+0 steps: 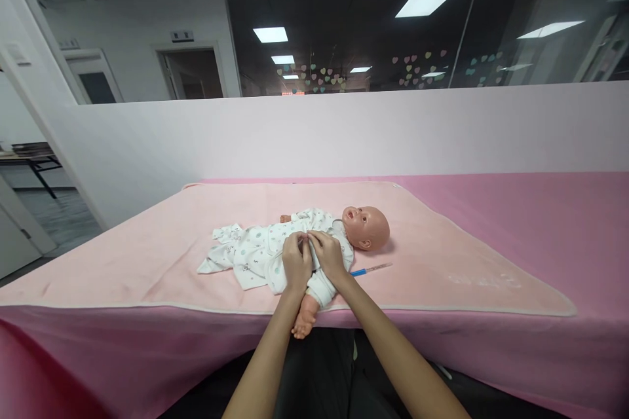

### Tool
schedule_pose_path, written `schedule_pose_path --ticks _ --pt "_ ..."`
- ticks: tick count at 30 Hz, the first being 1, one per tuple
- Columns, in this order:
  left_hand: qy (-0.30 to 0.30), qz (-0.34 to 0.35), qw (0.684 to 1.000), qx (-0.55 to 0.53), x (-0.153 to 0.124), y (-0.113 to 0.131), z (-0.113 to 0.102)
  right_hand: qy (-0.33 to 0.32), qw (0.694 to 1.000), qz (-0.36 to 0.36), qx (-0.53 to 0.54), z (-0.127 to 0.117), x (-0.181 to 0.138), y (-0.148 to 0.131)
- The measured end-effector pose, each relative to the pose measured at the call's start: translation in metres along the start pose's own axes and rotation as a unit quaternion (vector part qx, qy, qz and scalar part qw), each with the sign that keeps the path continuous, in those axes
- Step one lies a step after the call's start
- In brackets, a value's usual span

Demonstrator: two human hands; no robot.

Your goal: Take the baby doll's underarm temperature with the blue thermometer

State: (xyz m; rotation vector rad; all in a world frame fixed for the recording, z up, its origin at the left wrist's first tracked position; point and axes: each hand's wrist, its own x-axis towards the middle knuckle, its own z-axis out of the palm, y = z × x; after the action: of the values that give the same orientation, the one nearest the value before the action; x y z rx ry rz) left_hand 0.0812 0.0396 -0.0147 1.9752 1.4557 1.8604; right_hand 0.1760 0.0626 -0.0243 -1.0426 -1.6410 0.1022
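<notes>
A baby doll [367, 228] lies on its back, its head to the right and its legs to the left. It wears a white baby shirt [255, 242] with small printed dots and figures. Over the doll's chest, my left hand [297, 260] and my right hand [328, 254] are closed, fingertips almost meeting. Both appear to pinch the shirt's front; the exact spot is hidden by my fingers. One doll arm [306, 314] sticks out below my wrists, its sleeve pushed up. A thin thermometer-like stick [371, 269] with a blue end lies beside my right wrist.
A pale pink blanket [147, 242] with a light border lies under the doll, on a darker pink table cover [565, 229]. Behind stands a white low wall [344, 134] with glass above. A dark-legged table [37, 163] is at far left.
</notes>
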Motion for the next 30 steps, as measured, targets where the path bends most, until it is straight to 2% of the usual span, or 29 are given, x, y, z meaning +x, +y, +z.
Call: schedule_pose_path --ticks 4,8,23,30 --pt "0.008 0.008 0.996 0.084 -0.003 -0.001 -0.014 0.009 1.0 0.01 0.011 -0.001 -0.001 -0.002" --pt "0.04 -0.031 0.986 0.162 -0.005 -0.009 -0.026 0.017 0.999 0.019 0.039 -0.004 -0.002 -0.006" --pt "0.028 -0.057 0.991 0.114 -0.005 -0.012 -0.032 0.032 0.999 0.02 -0.007 -0.005 -0.001 -0.011" --pt "0.058 -0.058 0.985 0.15 -0.007 -0.008 -0.031 0.032 0.999 0.019 -0.014 -0.006 -0.001 -0.012"
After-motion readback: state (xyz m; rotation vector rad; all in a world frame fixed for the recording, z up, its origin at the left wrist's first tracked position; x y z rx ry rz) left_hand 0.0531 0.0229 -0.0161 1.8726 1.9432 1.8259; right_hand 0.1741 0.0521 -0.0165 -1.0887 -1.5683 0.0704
